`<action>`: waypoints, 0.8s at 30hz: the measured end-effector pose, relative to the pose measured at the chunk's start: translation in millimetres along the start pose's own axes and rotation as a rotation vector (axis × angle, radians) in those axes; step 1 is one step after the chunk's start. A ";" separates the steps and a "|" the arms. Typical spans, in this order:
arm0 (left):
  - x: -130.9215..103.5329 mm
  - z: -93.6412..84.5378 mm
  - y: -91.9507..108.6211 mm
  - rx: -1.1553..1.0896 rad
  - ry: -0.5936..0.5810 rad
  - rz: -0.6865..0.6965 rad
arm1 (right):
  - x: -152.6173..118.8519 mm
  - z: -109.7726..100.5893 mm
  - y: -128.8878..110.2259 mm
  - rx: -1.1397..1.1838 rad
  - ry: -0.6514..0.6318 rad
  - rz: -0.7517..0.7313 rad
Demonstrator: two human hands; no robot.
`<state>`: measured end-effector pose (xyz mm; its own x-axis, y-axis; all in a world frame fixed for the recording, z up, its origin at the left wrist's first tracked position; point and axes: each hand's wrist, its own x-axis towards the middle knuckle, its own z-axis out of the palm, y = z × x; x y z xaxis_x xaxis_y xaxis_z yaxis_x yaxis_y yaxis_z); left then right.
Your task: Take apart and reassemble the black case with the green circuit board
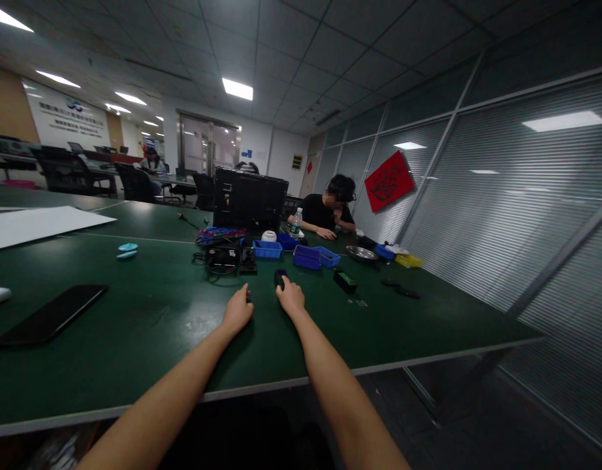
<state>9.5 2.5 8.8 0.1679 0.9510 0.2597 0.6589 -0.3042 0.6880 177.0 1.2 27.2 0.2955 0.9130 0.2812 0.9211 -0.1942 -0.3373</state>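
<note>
My right hand (pixel 292 297) is on a small black box-shaped object (pixel 279 277) on the green table, fingers closed at its near right side. Its exact kind does not show. To the left, my left hand (pixel 238 309) rests low over the table with curled fingers; whatever may be inside them is hidden. Just beyond the left hand stands a small black stand-like device (pixel 248 262), beside a black box with cables (pixel 222 260). A black open box with a green inside (pixel 345 281) lies right of my right hand, near small clear pieces (pixel 361 303).
Blue bins (pixel 268 249), a purple-blue bin (pixel 307 257), a baseball (pixel 268 236) and a monitor (pixel 251 199) line the far side. A water bottle (pixel 296 222) stands near a seated person (pixel 329 209). A metal bowl (pixel 362 253) sits right; a black slab (pixel 51 314) lies left.
</note>
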 end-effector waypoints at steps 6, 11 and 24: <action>1.0 1.4 -3.7 0.010 -0.003 0.021 | 15.9 -9.8 35.5 0.046 0.024 0.179; -0.7 0.2 -2.7 0.010 -0.004 0.031 | 17.6 -5.8 46.1 0.046 0.082 0.201; -1.6 -0.5 -2.3 0.029 -0.010 0.062 | 11.4 -18.5 35.2 0.244 0.543 -0.008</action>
<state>7.4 1.8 7.1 0.2161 0.9310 0.2941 0.6681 -0.3607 0.6508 217.5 -1.8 35.2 0.4354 0.5874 0.6822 0.8581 -0.0416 -0.5119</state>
